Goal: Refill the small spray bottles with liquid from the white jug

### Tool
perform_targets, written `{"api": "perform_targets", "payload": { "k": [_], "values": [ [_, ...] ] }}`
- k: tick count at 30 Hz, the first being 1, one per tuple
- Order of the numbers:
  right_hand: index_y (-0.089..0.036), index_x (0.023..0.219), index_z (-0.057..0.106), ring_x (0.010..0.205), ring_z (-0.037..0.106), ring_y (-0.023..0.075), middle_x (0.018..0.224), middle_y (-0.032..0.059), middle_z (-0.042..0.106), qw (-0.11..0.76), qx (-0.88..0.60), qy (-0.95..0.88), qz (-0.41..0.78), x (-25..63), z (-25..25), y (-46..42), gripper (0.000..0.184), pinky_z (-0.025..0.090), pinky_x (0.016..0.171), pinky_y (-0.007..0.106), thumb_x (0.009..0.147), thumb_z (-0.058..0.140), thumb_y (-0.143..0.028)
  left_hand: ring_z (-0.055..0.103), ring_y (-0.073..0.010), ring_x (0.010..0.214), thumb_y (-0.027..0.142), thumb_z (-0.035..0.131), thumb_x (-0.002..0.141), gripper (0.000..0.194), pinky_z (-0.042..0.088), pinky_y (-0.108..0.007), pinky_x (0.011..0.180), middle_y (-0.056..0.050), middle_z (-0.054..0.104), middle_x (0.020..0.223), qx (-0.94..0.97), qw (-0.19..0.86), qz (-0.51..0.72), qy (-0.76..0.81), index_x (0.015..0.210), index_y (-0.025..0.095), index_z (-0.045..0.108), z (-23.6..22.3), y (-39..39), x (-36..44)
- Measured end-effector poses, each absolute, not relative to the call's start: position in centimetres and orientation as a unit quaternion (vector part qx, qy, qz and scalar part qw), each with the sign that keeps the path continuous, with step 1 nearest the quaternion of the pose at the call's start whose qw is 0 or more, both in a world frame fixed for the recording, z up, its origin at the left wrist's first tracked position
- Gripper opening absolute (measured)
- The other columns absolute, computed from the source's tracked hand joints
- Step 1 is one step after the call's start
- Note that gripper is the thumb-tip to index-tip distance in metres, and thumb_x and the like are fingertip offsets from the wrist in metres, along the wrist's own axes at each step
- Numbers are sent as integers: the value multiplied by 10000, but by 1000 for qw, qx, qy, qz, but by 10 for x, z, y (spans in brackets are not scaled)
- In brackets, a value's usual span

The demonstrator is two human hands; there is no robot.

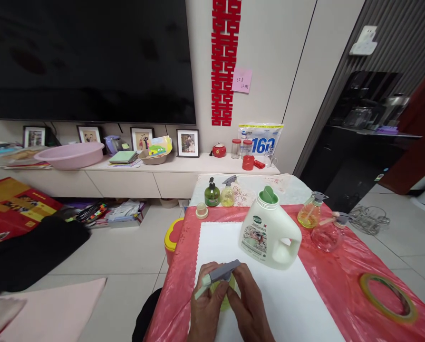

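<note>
Both my hands are wrapped round a small clear spray bottle (pixel 224 300) with yellowish contents and a grey trigger head (pixel 224 271). My left hand (pixel 206 304) grips it from the left, under the pale nozzle. From the right, my right hand (pixel 247 304) closes on it near the neck, thumbs close together at the front. My fingers hide much of the bottle. Just beyond, a pale green detergent jug (pixel 269 232) stands uncapped on a white sheet (pixel 219 237), its green spout showing. Its likely cap, a pale round piece (pixel 201 210), lies at the left.
A green pump bottle (pixel 211 194) and a spray bottle (pixel 228 194) stand at the back. Two more spray bottles, one yellow (pixel 309 213) and one pink (pixel 328 236), are at the right. A tape roll (pixel 388 297) lies on the red table cover (pixel 358 259). A stool (pixel 173 237) stands left.
</note>
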State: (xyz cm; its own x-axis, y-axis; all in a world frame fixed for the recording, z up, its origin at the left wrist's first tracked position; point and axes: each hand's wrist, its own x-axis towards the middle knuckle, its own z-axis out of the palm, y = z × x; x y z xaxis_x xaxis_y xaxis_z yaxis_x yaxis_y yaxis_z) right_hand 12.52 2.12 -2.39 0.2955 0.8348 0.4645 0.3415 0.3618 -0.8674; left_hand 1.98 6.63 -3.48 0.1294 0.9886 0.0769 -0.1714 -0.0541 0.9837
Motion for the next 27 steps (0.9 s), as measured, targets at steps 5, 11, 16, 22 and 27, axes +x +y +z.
{"api": "perform_targets", "payload": {
  "k": [5, 11, 16, 22, 27],
  "values": [
    [-265, 1360, 584, 1280, 512, 187, 1340, 77, 505, 592, -568, -529, 216, 126, -29, 21, 357, 492, 1076, 271, 1068, 422, -393, 727, -301, 988, 547, 816, 719, 525, 593, -408, 910, -85, 771, 1006, 455, 605, 499, 422, 1096, 192, 730, -47, 69, 20],
    [-270, 1353, 576, 1237, 535, 126, 1323, 50, 517, 582, -518, -588, 216, 130, -33, 29, 317, 474, 1050, 185, 1076, 447, -354, 708, -304, 1075, 566, 822, 712, 562, 554, -389, 976, -124, 762, 1114, 405, 624, 520, 421, 1110, 182, 719, -59, 71, 19],
    [-260, 1225, 596, 1101, 586, 105, 1172, 17, 580, 614, -494, -595, 157, 135, -25, 30, 212, 494, 960, 164, 1029, 518, -255, 699, -284, 1011, 587, 789, 744, 498, 572, -348, 882, -109, 750, 1036, 424, 608, 519, 425, 1028, 184, 721, -57, 69, 18],
    [-216, 1121, 602, 973, 600, 103, 1059, 8, 602, 634, -520, -549, 162, 123, -24, 31, 188, 487, 858, 159, 935, 576, -203, 661, -261, 1001, 568, 695, 837, 400, 551, -330, 879, -86, 705, 1027, 462, 572, 553, 391, 1001, 204, 713, -32, 61, 22],
    [-202, 1058, 624, 961, 591, 121, 1043, 17, 598, 629, -570, -490, 202, 114, -30, 31, 198, 475, 850, 185, 869, 566, -211, 656, -258, 983, 530, 791, 743, 486, 554, -319, 827, -85, 683, 1040, 446, 568, 577, 382, 1083, 208, 659, -22, 53, 33]
  ]
}}
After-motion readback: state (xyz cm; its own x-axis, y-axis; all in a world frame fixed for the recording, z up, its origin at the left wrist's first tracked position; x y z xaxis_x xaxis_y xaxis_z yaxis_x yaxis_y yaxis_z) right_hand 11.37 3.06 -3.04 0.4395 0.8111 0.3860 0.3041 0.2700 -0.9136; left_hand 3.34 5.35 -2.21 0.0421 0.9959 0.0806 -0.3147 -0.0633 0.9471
